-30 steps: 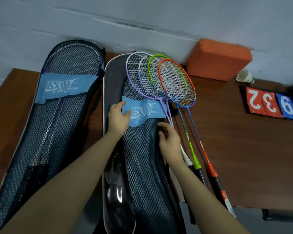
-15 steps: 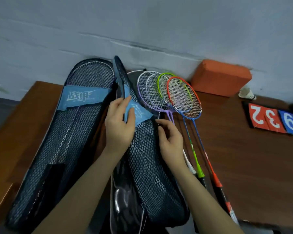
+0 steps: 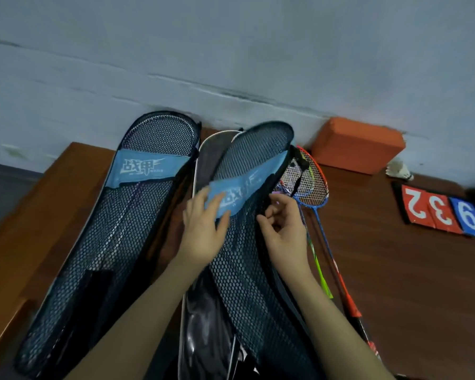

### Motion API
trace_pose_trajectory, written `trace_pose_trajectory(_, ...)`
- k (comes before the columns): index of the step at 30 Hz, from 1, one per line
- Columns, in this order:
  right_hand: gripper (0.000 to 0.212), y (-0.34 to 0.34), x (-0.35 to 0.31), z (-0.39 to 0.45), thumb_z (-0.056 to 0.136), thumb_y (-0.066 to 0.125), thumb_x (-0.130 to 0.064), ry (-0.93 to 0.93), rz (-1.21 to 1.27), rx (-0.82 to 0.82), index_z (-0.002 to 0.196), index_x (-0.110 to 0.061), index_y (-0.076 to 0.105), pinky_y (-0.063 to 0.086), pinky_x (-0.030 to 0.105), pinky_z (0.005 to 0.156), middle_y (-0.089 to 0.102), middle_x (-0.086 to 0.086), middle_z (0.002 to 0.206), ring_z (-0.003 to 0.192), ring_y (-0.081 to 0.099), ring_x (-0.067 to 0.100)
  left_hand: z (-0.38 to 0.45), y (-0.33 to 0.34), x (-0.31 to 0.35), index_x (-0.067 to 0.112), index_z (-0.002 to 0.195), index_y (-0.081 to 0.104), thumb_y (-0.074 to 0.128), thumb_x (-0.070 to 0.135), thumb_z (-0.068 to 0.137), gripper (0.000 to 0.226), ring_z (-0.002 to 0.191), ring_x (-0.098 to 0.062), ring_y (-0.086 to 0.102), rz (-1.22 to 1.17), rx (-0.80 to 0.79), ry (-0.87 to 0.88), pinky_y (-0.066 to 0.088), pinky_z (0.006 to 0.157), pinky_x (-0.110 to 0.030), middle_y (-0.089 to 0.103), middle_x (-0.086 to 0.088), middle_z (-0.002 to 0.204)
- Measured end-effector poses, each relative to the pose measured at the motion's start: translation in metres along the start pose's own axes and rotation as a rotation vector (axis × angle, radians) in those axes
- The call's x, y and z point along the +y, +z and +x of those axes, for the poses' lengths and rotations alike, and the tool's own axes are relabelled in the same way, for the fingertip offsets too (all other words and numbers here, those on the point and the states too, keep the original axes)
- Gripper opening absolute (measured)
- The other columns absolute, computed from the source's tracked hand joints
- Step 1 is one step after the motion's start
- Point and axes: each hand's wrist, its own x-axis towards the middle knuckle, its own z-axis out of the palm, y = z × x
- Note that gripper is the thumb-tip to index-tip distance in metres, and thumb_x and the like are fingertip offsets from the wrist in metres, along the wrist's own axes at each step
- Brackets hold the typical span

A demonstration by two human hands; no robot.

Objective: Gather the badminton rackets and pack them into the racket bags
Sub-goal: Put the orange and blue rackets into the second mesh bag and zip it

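Nearest the camera, 2 bare forearms reach forward over the bench [image 3: 395, 270]. The left hand [image 3: 203, 231] pinches the blue label band of the mesh flap [image 3: 247, 256] of the middle racket bag [image 3: 203, 319], fingers pressed together on it, and the flap stands lifted and tilted toward the right. The right hand [image 3: 284, 229] is beside the flap's right edge with fingers curled; I cannot tell if it grips the edge or is only near it. Just right of this bag lie the loose rackets [image 3: 311, 185], partly hidden under the flap, with handles pointing toward the person. Further left lies a second bag [image 3: 115, 229], closed, with a racket inside. At the wall I see an orange block [image 3: 357, 144], a shuttlecock [image 3: 399, 171] and score cards [image 3: 444, 212].

In my judgement the bag is being opened; next the rackets must go under the flap.
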Motion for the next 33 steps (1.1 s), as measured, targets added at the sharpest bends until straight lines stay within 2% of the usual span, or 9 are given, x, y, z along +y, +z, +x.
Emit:
trace_pose_trajectory(2,0.042,0.001,0.004,-0.004,0.083,0.061,0.005,0.01,-0.019,-0.003,0.107,-0.027,0.046,0.044,0.016,0.069,0.051,-0.003,0.078,0.071,0.051,0.006,-0.014,0.012,0.004,0.011,0.124,0.055,0.039,0.043,0.09,0.049,0.114,-0.025,0.049,-0.104,-0.11,0.026,0.037,0.098,-0.039,0.053,-0.008,0.122)
trace_pose_trajectory(4,0.039,0.0,0.009,-0.01,0.082,0.062,0.005,0.03,-0.014,-0.005,0.103,-0.024,0.047,0.044,0.015,0.068,0.052,-0.003,0.078,0.069,0.051,0.004,-0.024,0.021,0.011,0.011,0.121,0.057,0.047,0.034,0.093,0.037,0.107,-0.017,0.055,-0.296,-0.162,-0.01,0.045,0.094,-0.036,0.057,-0.001,0.112)
trace_pose_trajectory(8,0.034,-0.008,0.021,-0.023,0.08,0.065,0.005,0.115,0.01,-0.033,0.097,-0.021,0.05,0.046,0.018,0.068,0.055,-0.004,0.081,0.068,0.052,0.004,-0.025,0.026,0.021,0.015,0.115,0.06,0.053,0.023,0.093,0.025,0.101,-0.013,0.06,-0.509,-0.152,-0.23,0.047,0.089,-0.025,0.063,0.001,0.108)
trace_pose_trajectory(12,0.032,-0.015,0.022,-0.032,0.078,0.063,0.012,0.136,0.05,-0.125,0.099,-0.009,0.048,0.046,0.016,0.068,0.055,0.002,0.086,0.067,0.05,0.006,-0.014,0.026,0.031,0.016,0.111,0.062,0.062,0.03,0.086,0.029,0.091,-0.011,0.061,-0.536,-0.224,-0.332,0.049,0.084,-0.025,0.065,-0.001,0.098)
trace_pose_trajectory(16,0.029,-0.019,0.025,-0.037,0.079,0.062,0.013,0.177,0.078,-0.126,0.096,-0.008,0.05,0.047,0.019,0.072,0.058,0.007,0.09,0.07,0.052,0.01,-0.006,0.031,0.038,0.017,0.096,0.064,0.067,0.019,0.083,0.014,0.084,-0.013,0.061,-0.509,-0.215,-0.353,0.05,0.079,-0.024,0.063,0.003,0.085)
trace_pose_trajectory(20,0.026,-0.026,0.024,-0.045,0.08,0.063,0.011,0.231,0.127,-0.116,0.101,-0.003,0.055,0.046,0.014,0.071,0.058,0.006,0.088,0.069,0.049,0.006,-0.006,0.028,0.043,0.004,0.101,0.065,0.065,0.007,0.083,0.018,0.073,-0.001,0.06,-0.585,-0.156,-0.376,0.048,0.069,-0.008,0.061,0.006,0.079)
trace_pose_trajectory(26,0.024,-0.037,0.025,-0.055,0.084,0.063,0.002,0.203,0.027,-0.128,0.103,-0.012,0.062,0.042,0.016,0.066,0.051,0.002,0.074,0.069,0.049,0.005,-0.012,0.009,0.042,0.003,0.116,0.06,0.061,0.004,0.086,0.031,0.077,0.0,0.059,-0.649,-0.012,-0.286,0.05,0.079,-0.011,0.064,-0.001,0.091)
trace_pose_trajectory(30,0.03,-0.034,0.023,-0.05,0.087,0.061,-0.002,0.086,-0.127,-0.049,0.111,-0.018,0.065,0.046,0.015,0.071,0.064,0.001,0.086,0.078,0.057,0.006,-0.024,0.001,0.033,0.017,0.129,0.051,0.053,0.004,0.091,0.039,0.077,-0.006,0.055,-0.568,0.046,-0.073,0.046,0.074,-0.011,0.058,-0.003,0.093)
trace_pose_trajectory(33,0.029,-0.032,0.016,-0.048,0.088,0.059,-0.001,0.003,-0.111,0.026,0.111,-0.017,0.066,0.045,0.013,0.075,0.067,0.004,0.092,0.084,0.059,0.004,-0.032,0.0,0.026,0.009,0.123,0.058,0.056,0.011,0.089,0.033,0.079,-0.009,0.053,-0.402,0.087,0.022,0.046,0.072,-0.017,0.054,-0.005,0.102)
